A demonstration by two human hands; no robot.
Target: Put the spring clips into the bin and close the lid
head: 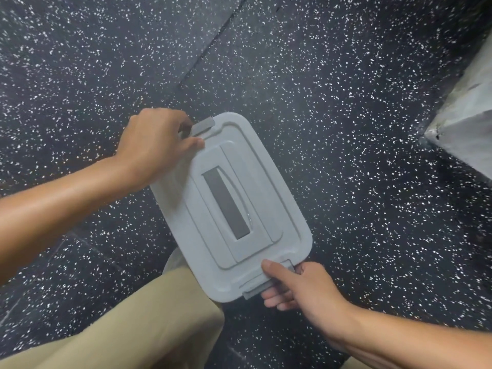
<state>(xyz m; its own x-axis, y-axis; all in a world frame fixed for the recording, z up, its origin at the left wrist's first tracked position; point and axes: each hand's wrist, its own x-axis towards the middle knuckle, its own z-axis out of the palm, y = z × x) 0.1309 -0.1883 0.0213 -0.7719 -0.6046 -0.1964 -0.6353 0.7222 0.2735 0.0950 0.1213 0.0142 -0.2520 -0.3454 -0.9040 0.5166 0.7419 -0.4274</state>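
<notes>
A pale grey bin lid (277, 214) with a darker grey handle strip (226, 203) lies flat on top of the bin, seen from above on the speckled floor. At the far end my left hand (154, 145) grips the grey latch (203, 125), thumb on the lid's edge. At the near end my right hand (300, 286) holds the other latch (257, 290), thumb on top and fingers curled beneath. The lid hides the inside of the bin, and no spring clips are in sight.
Black rubber floor (346, 102) with white flecks surrounds the bin. A grey concrete block corner (463, 129) juts in at the right. My knee in tan trousers (149, 323) sits just left of the bin's near end.
</notes>
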